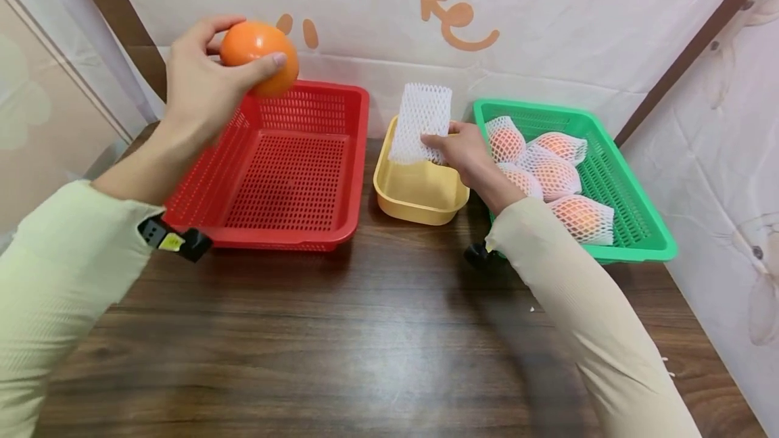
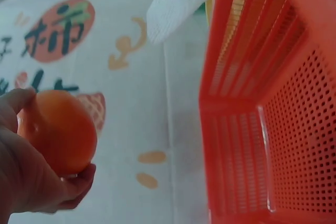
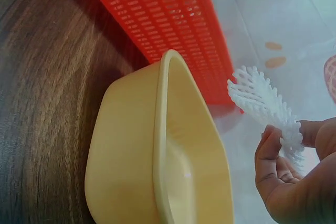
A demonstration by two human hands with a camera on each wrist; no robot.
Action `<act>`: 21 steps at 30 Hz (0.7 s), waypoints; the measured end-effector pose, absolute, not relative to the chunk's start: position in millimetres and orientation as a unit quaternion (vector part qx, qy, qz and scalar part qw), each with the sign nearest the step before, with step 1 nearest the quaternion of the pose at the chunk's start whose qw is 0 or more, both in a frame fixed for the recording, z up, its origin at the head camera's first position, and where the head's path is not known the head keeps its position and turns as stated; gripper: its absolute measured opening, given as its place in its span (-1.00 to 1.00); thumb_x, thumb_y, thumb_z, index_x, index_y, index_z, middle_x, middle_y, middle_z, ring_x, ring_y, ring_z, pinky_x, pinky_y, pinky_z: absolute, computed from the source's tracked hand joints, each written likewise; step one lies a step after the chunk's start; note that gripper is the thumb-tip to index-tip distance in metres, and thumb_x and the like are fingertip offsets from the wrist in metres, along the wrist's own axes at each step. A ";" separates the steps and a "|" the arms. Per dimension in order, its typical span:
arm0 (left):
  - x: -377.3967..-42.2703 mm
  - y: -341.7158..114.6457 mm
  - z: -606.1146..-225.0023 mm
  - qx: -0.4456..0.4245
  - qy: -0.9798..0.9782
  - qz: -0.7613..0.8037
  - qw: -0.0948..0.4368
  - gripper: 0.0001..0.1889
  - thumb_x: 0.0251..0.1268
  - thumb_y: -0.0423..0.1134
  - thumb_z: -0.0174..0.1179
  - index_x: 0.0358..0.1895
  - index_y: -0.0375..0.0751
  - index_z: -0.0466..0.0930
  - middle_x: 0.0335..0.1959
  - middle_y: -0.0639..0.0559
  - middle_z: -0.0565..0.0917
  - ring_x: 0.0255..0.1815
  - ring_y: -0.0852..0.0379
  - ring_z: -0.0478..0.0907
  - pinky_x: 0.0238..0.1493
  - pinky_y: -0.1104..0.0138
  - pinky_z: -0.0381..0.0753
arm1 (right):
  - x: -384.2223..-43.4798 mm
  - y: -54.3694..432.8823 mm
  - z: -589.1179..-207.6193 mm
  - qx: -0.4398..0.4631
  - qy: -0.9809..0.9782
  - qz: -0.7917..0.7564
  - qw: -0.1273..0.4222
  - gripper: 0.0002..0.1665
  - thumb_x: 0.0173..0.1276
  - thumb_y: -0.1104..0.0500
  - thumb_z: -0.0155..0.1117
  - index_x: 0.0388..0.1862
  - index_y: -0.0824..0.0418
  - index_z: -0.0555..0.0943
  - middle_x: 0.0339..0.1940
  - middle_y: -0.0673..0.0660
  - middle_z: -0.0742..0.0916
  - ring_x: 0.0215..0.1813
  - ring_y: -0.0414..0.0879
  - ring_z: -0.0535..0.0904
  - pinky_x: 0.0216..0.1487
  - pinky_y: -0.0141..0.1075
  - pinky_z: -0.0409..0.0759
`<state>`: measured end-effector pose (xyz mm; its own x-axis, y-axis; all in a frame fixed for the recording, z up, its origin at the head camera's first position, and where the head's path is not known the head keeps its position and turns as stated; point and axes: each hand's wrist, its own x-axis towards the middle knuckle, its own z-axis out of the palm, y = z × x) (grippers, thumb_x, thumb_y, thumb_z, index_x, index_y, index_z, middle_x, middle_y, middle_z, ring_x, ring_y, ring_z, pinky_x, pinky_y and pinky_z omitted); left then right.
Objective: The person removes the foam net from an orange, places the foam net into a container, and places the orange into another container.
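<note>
In the head view my left hand [image 1: 203,76] grips a bare, smooth orange fruit [image 1: 258,53], round like an orange or persimmon, above the back left of the red basket [image 1: 356,174]. The left wrist view shows thumb and fingers around the fruit [image 2: 60,132]. My right hand [image 1: 468,151] pinches a white foam net sleeve [image 1: 421,120] over the yellow bin [image 1: 420,211]. Seen from the right wrist, the sleeve [image 3: 265,103] is flattened between thumb and fingers, beside the bin's rim.
At the right stands a green basket [image 1: 639,201] holding several orange fruits in white foam nets [image 1: 550,174]. A printed cloth [image 1: 548,32] hangs behind the containers. Small white scraps lie on the brown wooden table [image 1: 365,350] at the right.
</note>
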<state>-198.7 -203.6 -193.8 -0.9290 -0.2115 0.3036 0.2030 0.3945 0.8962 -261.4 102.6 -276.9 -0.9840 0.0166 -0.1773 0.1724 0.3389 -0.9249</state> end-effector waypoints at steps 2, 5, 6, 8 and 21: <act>-210.7 -205.2 -192.4 -0.003 -0.802 -0.570 0.177 -0.35 0.05 -0.11 0.43 0.27 -0.02 0.43 -0.10 0.11 0.43 -0.05 0.19 0.40 0.03 0.36 0.48 | -265.4 103.2 -278.3 0.063 0.814 -0.573 0.075 -0.66 0.30 0.13 0.34 0.01 0.22 0.60 -0.21 0.09 0.67 -0.33 -0.15 0.55 -0.19 -0.26 0.55; -227.0 -207.9 -192.3 -0.008 -0.791 -0.590 0.160 -0.35 0.05 -0.15 0.43 0.27 -0.05 0.43 -0.08 0.10 0.42 -0.03 0.19 0.39 0.08 0.34 0.47 | -270.2 104.0 -280.2 0.071 0.810 -0.575 0.084 -0.69 0.31 0.15 0.32 0.00 0.24 0.60 -0.21 0.10 0.67 -0.34 -0.15 0.57 -0.21 -0.26 0.56; -232.1 -208.9 -192.5 -0.008 -0.790 -0.593 0.155 -0.35 0.05 -0.15 0.43 0.27 -0.05 0.43 -0.07 0.09 0.42 -0.03 0.19 0.39 0.10 0.33 0.46 | -271.6 103.9 -280.6 0.075 0.808 -0.578 0.087 -0.69 0.31 0.16 0.32 0.00 0.24 0.60 -0.20 0.10 0.67 -0.33 -0.15 0.58 -0.21 -0.26 0.56; -241.0 -211.1 -193.7 -0.008 -0.789 -0.597 0.145 -0.34 0.06 -0.15 0.43 0.29 -0.07 0.41 -0.03 0.08 0.42 -0.01 0.19 0.39 0.14 0.33 0.44 | -273.0 104.0 -282.0 0.086 0.811 -0.571 0.090 -0.70 0.31 0.15 0.32 -0.02 0.25 0.60 -0.21 0.10 0.67 -0.36 -0.15 0.57 -0.25 -0.28 0.55; -280.0 -217.2 -207.1 0.008 -0.801 -0.594 0.081 -0.29 0.08 0.01 0.40 0.34 -0.03 0.38 0.10 0.04 0.42 0.03 0.17 0.38 0.23 0.30 0.33 | -276.7 99.1 -297.0 0.110 0.814 -0.561 0.103 -0.81 0.29 0.17 0.34 -0.31 0.26 0.54 -0.45 0.06 0.61 -0.56 -0.15 0.44 -0.39 -0.27 0.47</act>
